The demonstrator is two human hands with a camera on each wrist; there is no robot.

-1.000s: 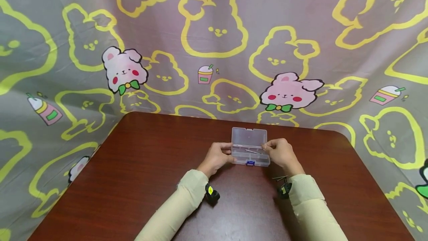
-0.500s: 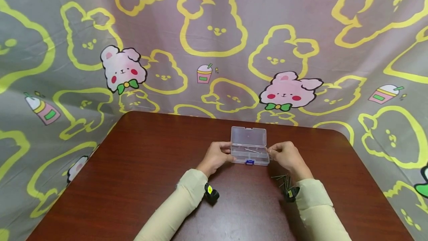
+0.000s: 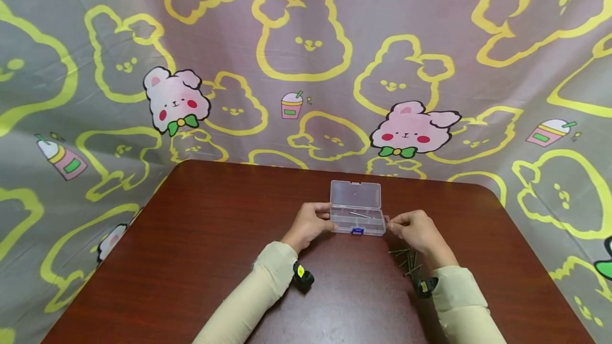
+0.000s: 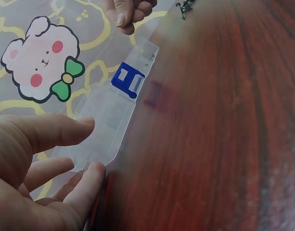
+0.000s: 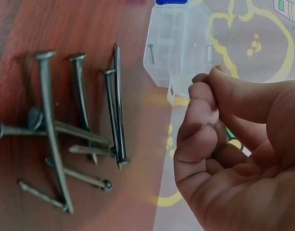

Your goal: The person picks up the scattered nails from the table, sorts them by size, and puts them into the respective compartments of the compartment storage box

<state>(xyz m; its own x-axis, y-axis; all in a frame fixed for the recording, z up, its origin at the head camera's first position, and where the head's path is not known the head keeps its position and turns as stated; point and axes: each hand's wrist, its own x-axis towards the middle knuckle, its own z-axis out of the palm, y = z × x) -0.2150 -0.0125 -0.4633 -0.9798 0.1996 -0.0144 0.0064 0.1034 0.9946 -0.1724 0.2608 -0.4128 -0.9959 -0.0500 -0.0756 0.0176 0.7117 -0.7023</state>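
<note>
Since a second ago my right hand (image 3: 415,227) has drawn back from the clear box (image 3: 356,208) at centre frame toward the nails (image 3: 407,260) lower right, fingers curled together and holding nothing; one nail lies inside the open box. From the left wrist, my left hand (image 4: 39,166) grips the box's end. From the right wrist, the loose nails (image 5: 70,134) lie at left
</note>
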